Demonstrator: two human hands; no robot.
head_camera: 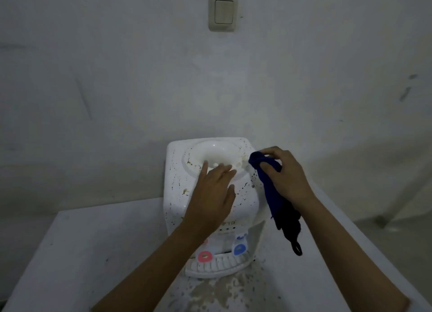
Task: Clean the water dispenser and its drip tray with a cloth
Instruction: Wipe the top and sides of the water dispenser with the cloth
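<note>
At the top right edge of the water dispenser [211, 194], my right hand [288, 173] is clenched around a dark blue cloth [272, 190], fingers and thumb bunching its upper end against the dispenser's corner. The rest of the cloth hangs down past the dispenser's right side, ending in a small loop near the level of the taps. My left hand [214, 192] lies flat and released on the dispenser's top, fingers straight and reaching over the rim of the round bottle well, holding nothing. I see dark specks and brownish stains across the white top and inside the well. Below my left forearm, at the front, sit a red tap [205, 256] and a blue tap [239, 249], with the slotted drip tray [218, 265] just beneath them. The dispenser stands on a pale speckled counter [93, 253] against a white wall, where a light switch [223, 12] is mounted above.
</note>
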